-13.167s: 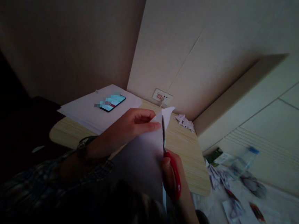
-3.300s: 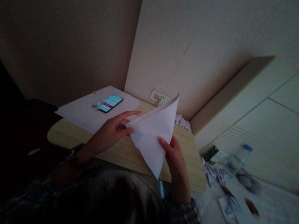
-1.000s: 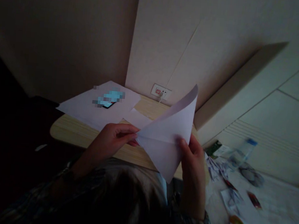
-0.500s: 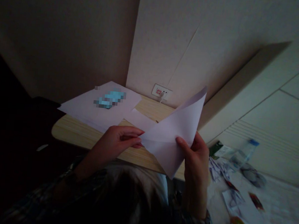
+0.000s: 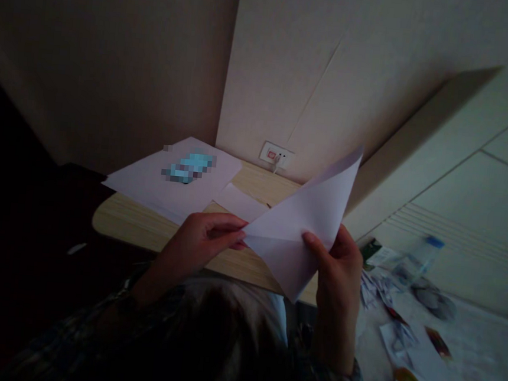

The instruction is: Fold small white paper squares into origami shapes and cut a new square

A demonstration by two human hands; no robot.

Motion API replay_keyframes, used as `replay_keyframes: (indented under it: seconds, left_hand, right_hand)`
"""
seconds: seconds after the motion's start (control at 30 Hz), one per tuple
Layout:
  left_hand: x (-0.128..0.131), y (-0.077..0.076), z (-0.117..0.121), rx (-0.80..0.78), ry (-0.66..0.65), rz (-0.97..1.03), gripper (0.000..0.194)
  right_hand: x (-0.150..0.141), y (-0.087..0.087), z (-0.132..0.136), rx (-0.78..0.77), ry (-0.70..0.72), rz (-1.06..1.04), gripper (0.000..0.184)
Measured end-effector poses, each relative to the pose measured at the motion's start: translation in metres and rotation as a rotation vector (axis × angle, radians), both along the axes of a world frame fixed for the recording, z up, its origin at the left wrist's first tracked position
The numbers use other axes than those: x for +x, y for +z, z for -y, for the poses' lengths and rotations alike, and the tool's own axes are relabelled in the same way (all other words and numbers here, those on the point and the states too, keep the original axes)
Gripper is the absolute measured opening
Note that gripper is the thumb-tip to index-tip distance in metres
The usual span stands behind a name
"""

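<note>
A folded white sheet of paper is held up in front of me, over the front edge of the wooden table. My left hand pinches its left corner between thumb and fingers. On the right side, my right hand grips the sheet, thumb on the near face and fingers behind it. A crease runs across the paper, and its upper right part curls. Behind it a smaller white piece of paper lies on the table, partly hidden by the held sheet.
White sheets lie at the table's left, with a blurred-out phone-like object on top. A wall socket with a plug is behind. To the right, a bed-like white surface holds a blue-capped bottle, paper scraps and packets.
The view has shifted slightly. The upper right tip of the sheet has moved a little to the right, and both hands keep their hold on it.
</note>
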State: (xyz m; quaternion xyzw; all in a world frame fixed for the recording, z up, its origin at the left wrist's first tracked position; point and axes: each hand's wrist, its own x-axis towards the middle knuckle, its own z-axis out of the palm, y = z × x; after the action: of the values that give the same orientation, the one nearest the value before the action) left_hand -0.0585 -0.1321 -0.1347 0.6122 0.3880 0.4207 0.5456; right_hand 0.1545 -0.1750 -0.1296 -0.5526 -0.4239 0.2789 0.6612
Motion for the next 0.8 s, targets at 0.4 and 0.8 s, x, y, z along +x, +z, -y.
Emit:
replay_keyframes:
  seconds: [0.4, 0.8]
  left_hand:
    - [-0.009, 0.002, -0.004, 0.073, 0.145, -0.024, 0.009]
    - [-0.011, -0.013, -0.015, 0.080, 0.218, 0.030, 0.014]
  right_hand:
    - [0.005, 0.006, 0.001, 0.045, 0.069, 0.016, 0.017]
    - [0.007, -0.002, -0.011, -0.067, 0.067, 0.054, 0.033]
